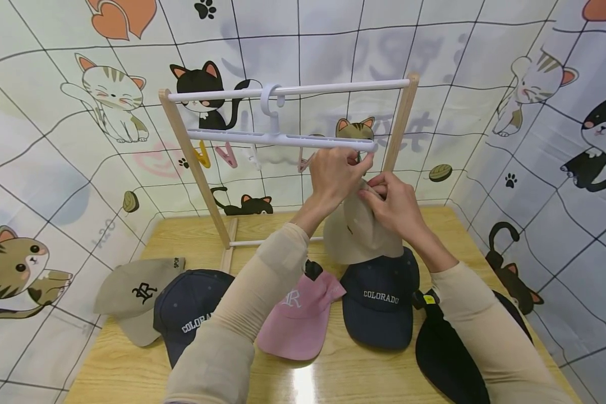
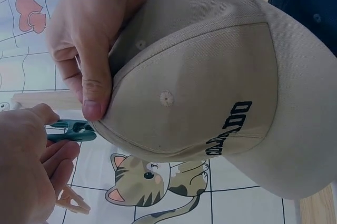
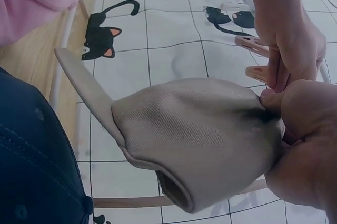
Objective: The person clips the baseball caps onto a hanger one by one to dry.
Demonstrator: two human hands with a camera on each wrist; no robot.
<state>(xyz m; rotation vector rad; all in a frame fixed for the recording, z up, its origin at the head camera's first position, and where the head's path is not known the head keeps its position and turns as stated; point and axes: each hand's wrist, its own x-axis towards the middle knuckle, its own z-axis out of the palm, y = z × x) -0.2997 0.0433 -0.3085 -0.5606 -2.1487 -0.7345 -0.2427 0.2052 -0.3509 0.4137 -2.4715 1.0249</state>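
A beige cap [image 1: 363, 230] hangs below the right end of a white clip hanger [image 1: 283, 138], brim downward. My right hand [image 1: 396, 205] pinches the top of its crown; in the left wrist view the thumb of that right hand [image 2: 100, 40] presses the fabric. My left hand [image 1: 335, 174] is just under the hanger's bar and pinches a green clip [image 2: 73, 131] between thumb and fingers. The clip's mouth meets the cap's crown edge; whether it bites the fabric I cannot tell. In the right wrist view the beige cap [image 3: 200, 129] shows from its side.
The hanger hooks over a white rail [image 1: 333, 88] on a wooden-legged rack. Yellow [image 1: 202, 155], pink [image 1: 227, 155] and white clips dangle from it. On the table lie another beige cap [image 1: 136, 294], navy caps [image 1: 381, 303], a pink cap [image 1: 300, 320] and a black cap [image 1: 449, 348].
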